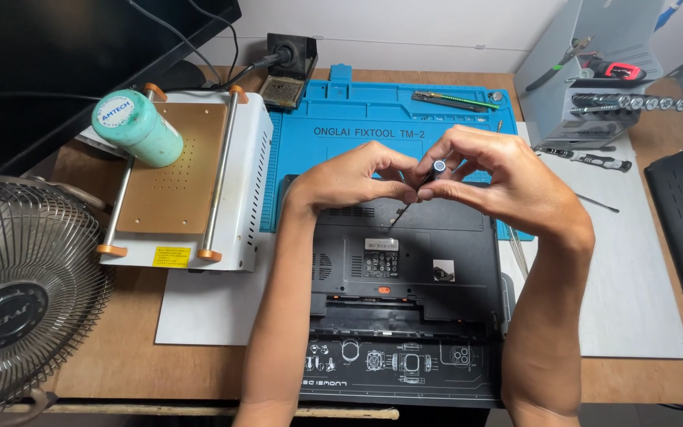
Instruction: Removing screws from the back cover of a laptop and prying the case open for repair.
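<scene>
Over a dark laptop (409,261) lying bottom-up on the worktop (132,356), you bring both hands together on a slim screwdriver (419,190). Your left hand (341,180) pinches the shaft between fingertips, closed narrowly around it, apparently to keep the tip from wandering. Your right hand (499,178) is curled over the capped top of the handle, fingers closed on it from above, a hold that would let the tool turn while pressure goes straight down. The thin blade slants down and to the left, its tip meeting the laptop's underside near the rear vents, just above a small white label.

The laptop rests partly on a blue repair mat (373,119) and partly on a pale sheet (634,285), with its rear edge towards the mat, so the work sits squarely between your forearms. A strip along its near edge looks open, probably an empty battery bay.

Tools stay within reach but out of the way: a grey rack of drivers (594,71) at the far right, a loose screwdriver (586,158) lying beside it, and tweezers (444,99) in the mat's far tray. On your left stands a white heating plate (187,178) with a green tub (136,126) lying on it, and a desk fan (21,285) sits at the worktop's corner.
</scene>
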